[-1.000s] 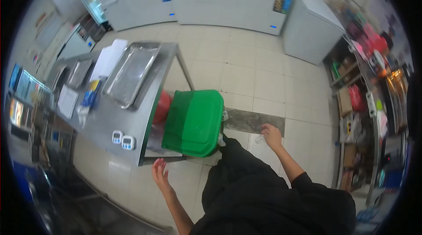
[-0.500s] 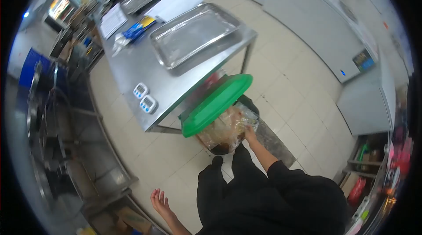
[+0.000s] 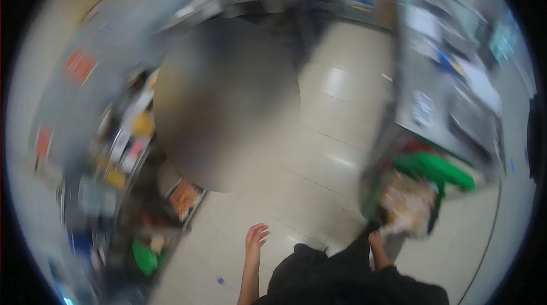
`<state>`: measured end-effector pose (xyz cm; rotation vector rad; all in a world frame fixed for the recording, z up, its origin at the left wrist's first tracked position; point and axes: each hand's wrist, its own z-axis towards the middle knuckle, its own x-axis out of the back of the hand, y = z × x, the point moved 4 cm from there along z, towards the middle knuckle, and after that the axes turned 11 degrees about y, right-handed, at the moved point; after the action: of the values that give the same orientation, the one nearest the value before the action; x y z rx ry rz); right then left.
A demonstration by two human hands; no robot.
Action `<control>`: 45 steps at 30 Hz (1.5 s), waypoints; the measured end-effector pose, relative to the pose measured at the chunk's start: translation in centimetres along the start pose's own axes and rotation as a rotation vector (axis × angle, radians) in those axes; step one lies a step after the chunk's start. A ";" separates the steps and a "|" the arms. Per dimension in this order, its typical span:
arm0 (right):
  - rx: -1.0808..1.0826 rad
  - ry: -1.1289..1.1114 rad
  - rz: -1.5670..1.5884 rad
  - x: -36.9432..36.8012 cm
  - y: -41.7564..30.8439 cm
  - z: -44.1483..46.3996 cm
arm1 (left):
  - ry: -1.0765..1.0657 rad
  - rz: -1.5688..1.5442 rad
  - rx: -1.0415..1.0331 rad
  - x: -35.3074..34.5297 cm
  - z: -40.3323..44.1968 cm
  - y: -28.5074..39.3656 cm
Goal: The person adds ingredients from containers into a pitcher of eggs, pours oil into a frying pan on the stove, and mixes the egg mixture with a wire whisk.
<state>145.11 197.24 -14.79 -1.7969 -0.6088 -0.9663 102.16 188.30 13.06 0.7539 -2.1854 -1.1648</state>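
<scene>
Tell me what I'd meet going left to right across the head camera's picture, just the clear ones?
Red-orange sheet → green object → orange pile → left hand → right hand → crumpled plastic → metal tray.

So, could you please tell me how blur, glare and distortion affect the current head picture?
In the head view, the steel table and green lid are smeared; head view again, a round blur hides much left of centre; head view too, bright glare marks the floor tiles, and edges bow near the dark rim.

Blur smears the right hand (image 3: 376,240) and the plastic (image 3: 405,202).
</scene>
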 end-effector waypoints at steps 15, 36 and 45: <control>0.406 -0.909 0.220 -23.2 -43.8 -10.7 | 0.609 -0.487 0.045 30.0 10.9 -4.7; 1.402 -1.020 0.251 -49.8 -110.3 -49.8 | 1.156 -0.560 -0.101 61.4 37.1 6.5; 1.319 -1.038 0.157 -47.2 -112.7 -51.0 | 1.080 -0.137 -0.441 77.5 49.5 14.8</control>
<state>16.15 197.01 15.35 -0.9203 -1.2863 0.5753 11.15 168.85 17.68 1.0126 -0.9664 -0.9106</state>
